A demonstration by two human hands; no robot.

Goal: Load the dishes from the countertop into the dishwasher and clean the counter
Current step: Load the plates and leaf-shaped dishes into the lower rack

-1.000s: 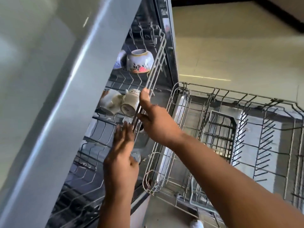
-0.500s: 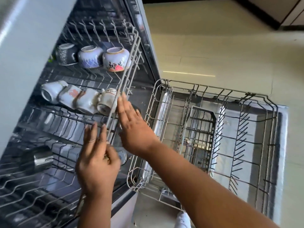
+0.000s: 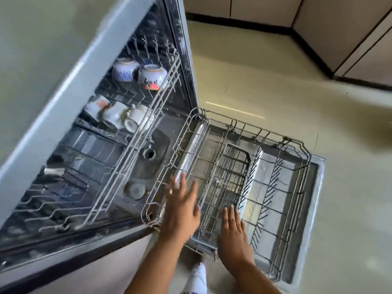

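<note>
Head view: upper rack (image 3: 135,132) pushed in since a second ago, cups (image 3: 137,118) and bowls (image 3: 151,76) loaded, far left. Hands withdrawn from it; left hand (image 3: 182,211) and right hand (image 3: 232,228) now flat, fingers straight, gripping nothing, over empty lower rack (image 3: 305,166), pulled out right. Judged next: lower rack loading. Desk not visible.

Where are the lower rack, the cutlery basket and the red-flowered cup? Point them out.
lower rack (image 3: 305,153): head view, far right rim wire.
cutlery basket (image 3: 235,166): head view, dark wire wall.
red-flowered cup (image 3: 152,78): head view, its side, upper rack.
</note>
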